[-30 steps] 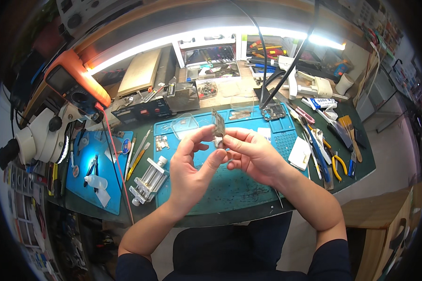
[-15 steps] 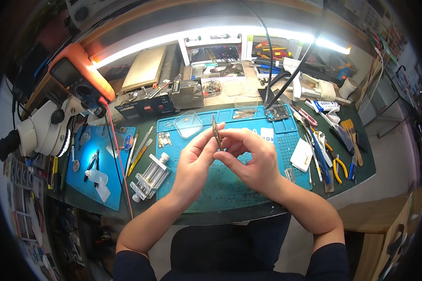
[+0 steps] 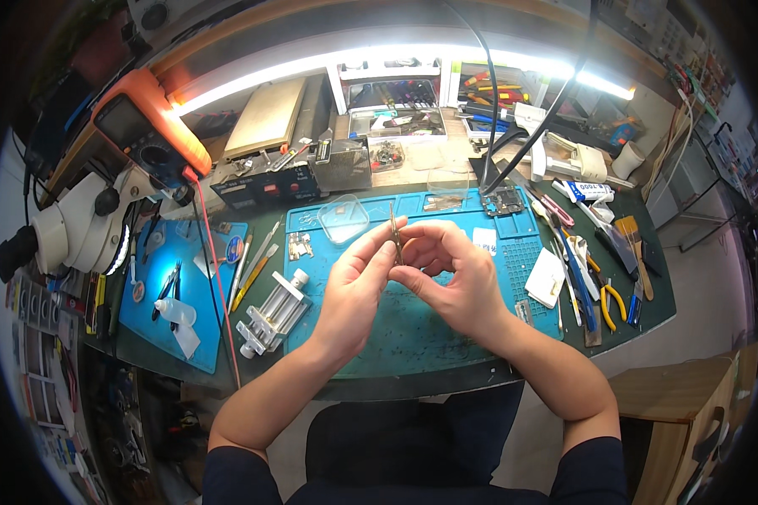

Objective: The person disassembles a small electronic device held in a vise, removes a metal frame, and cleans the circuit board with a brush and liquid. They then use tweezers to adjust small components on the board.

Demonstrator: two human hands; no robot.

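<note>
Above the middle of the blue work mat (image 3: 379, 353), both hands are raised and nearly meet. Between them stands a thin brownish metallic piece (image 3: 395, 227), seen edge-on, its narrow end pointing up and away; its kind cannot be made out. My left hand (image 3: 354, 282) pinches it from the left with thumb and fingers. From the right, my right hand (image 3: 451, 273) closes on its lower part, thumb below and fingers curled above. The fingers hide much of the piece. Just beyond them a clear plastic box (image 3: 344, 218) lies on the mat.
A metal clamp fixture (image 3: 274, 313) stands left of the mat. An orange multimeter (image 3: 147, 126) and a white microscope (image 3: 67, 231) are farther left. Pliers (image 3: 612, 303), brushes (image 3: 636, 252) and other tools crowd the right side. A circuit board (image 3: 503, 200) lies far right on the mat.
The thin piece has turned and looks narrower and more upright. Both hands keep their grip, with the right fingers slightly more curled. The whole view has shifted a little.
</note>
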